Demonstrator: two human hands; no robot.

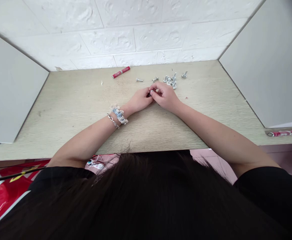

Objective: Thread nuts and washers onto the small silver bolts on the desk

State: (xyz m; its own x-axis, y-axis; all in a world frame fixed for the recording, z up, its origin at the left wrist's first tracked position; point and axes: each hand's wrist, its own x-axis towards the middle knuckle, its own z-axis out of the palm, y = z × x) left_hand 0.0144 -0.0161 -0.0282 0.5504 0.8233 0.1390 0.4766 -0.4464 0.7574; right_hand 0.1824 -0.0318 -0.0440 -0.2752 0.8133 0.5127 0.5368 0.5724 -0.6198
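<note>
My left hand [141, 99] and my right hand [164, 95] meet over the middle of the wooden desk [86, 96]. Their fingertips are pinched together around a small metal piece [151, 93], mostly hidden by the fingers; its exact shape cannot be made out. Just beyond the hands lies one bolt [155, 79], and another bolt [139, 80] rests farther left. A cluster of several silver bolts and nuts [169, 80] sits behind my right hand. One more bolt [184, 74] stands apart to the right.
A red tube [121, 72] lies near the white brick-patterned wall [111, 40]. Pale panels [11, 86] flank the desk on both sides. Another red and silver tube [286, 133] is at the right edge. Red packaging [1, 196] shows below left.
</note>
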